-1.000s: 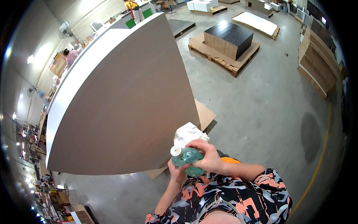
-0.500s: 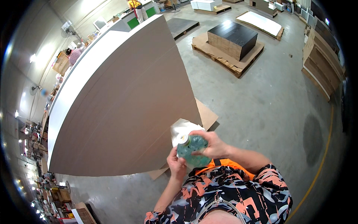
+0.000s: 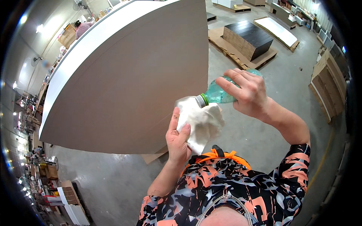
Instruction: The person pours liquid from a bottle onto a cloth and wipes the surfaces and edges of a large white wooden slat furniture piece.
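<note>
My right hand point(image 3: 247, 90) is wrapped round a clear green plastic bottle point(image 3: 218, 93), tilted so its neck points left and slightly down. The bottle's white and green mouth end presses against a white cloth point(image 3: 203, 124). That cloth hangs from my left hand point(image 3: 178, 137), which holds its left edge with the thumb in front. Whether liquid is coming out cannot be made out. Just beyond my hands lies a stack of large panels with a brown-grey top point(image 3: 135, 83) and a white far edge.
A dark stack of boards point(image 3: 247, 37) rests on a cardboard-covered pallet point(image 3: 222, 47) at the far right. Brown boards point(image 3: 328, 83) stand along the right side. A person point(image 3: 83, 28) is beyond the panel's far edge. Shelving and goods line the left.
The bottle has gone from upright near my body to tilted, raised to the right in my right hand. The cloth now shows spread in my left hand. My view has shifted.
</note>
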`<state>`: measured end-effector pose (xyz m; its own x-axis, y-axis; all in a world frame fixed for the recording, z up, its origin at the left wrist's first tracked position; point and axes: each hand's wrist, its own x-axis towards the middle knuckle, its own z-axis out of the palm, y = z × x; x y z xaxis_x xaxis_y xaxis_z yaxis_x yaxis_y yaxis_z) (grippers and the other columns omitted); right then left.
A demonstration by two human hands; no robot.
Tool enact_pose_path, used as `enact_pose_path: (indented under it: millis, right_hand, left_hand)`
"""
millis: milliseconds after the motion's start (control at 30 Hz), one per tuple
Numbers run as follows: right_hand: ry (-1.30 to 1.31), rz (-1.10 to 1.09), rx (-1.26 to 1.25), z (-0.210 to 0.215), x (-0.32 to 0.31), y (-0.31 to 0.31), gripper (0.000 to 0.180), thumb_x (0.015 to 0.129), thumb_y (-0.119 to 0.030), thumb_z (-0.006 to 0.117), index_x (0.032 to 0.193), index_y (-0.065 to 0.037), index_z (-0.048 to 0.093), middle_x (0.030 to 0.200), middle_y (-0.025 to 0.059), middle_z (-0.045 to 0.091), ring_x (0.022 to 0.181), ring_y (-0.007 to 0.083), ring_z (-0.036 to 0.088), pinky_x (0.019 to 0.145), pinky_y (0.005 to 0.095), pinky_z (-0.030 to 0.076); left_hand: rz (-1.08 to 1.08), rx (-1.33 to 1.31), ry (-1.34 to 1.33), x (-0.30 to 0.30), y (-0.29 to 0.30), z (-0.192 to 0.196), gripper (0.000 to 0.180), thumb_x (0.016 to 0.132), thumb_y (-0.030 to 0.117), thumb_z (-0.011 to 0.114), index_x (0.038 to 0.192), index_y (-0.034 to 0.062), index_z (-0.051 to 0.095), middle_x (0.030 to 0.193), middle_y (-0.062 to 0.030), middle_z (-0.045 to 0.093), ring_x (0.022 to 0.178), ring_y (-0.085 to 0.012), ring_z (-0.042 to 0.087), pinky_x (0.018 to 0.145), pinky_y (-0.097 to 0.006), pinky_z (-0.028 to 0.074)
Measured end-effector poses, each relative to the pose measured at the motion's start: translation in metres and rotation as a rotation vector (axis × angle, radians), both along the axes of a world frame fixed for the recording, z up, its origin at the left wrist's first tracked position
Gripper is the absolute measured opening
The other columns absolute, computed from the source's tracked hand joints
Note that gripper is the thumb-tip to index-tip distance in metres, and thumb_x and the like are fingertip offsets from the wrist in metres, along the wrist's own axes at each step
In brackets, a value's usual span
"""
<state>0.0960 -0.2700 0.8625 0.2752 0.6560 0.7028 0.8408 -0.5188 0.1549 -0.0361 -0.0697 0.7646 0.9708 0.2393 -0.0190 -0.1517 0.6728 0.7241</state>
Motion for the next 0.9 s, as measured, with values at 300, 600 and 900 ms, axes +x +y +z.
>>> enact_pose_path:
  millis: [300,600,900]
  right_hand:
    - [-0.187,0.023,-0.19,0.01,-0.016,0.017,0.028,0.068,-0.014,0.068,0.095,-0.011,0.067,0.094,0.0147,0.065,0.084,0.0288,0.069,0.072,0.0354,0.057]
    - [-0.324,0.036,-0.215,0.022,-0.02,0.028,0.025,0.069,-0.016,0.066,0.093,-0.012,0.068,0.092,0.0162,0.065,0.082,0.0301,0.068,0.071,0.0378,0.057]
    - [-0.422,0.016,-0.202,0.038,-0.018,0.029,0.02,0.067,-0.018,0.069,0.086,-0.01,0.067,0.085,0.0136,0.066,0.08,0.0262,0.069,0.069,0.0329,0.055]
  left_hand:
    - [-0.096,0.002,-0.019,-0.01,0.002,0.011,0.063,0.094,-0.006,0.053,0.151,0.0016,0.028,0.139,-0.0185,0.051,0.117,-0.024,0.059,0.1,-0.039,0.051]
    - [-0.177,-0.093,0.018,-0.014,0.009,0.018,0.064,0.091,-0.008,0.054,0.149,-0.0017,0.028,0.138,-0.0191,0.052,0.119,-0.0269,0.059,0.101,-0.042,0.051]
    - [-0.217,-0.212,0.007,-0.013,0.011,0.021,0.061,0.089,-0.009,0.056,0.146,-0.002,0.034,0.14,-0.0206,0.049,0.124,-0.0295,0.056,0.104,-0.045,0.049]
